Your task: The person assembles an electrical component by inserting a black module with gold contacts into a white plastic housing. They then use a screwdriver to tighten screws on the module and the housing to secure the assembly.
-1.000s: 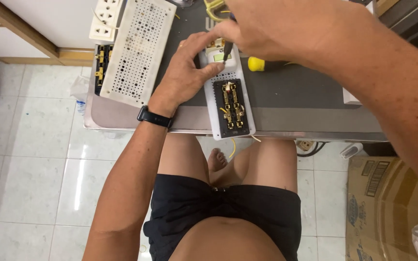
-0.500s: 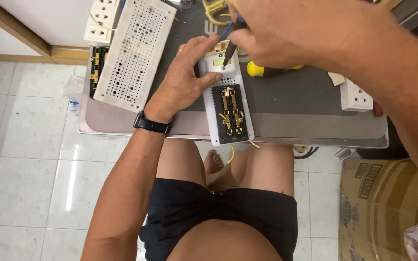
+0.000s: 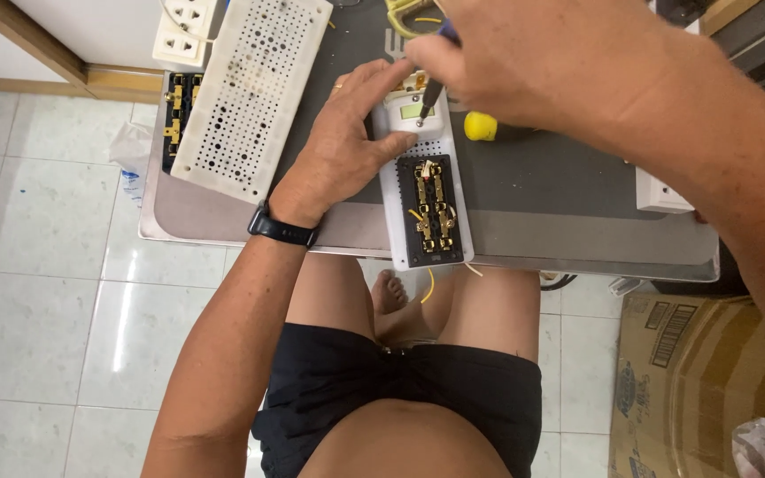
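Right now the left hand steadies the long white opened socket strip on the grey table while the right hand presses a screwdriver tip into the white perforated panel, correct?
Not quite. The head view shows the right hand pressing the screwdriver tip into the long white opened socket strip itself, which the left hand steadies on the grey table. The white perforated panel lies untouched to the left.

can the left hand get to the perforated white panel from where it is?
Probably yes. The left hand rests on the open socket strip, and the perforated panel lies right beside it on the tray, with nothing between. But the hand seems to steady the strip under the right hand and its screwdriver.
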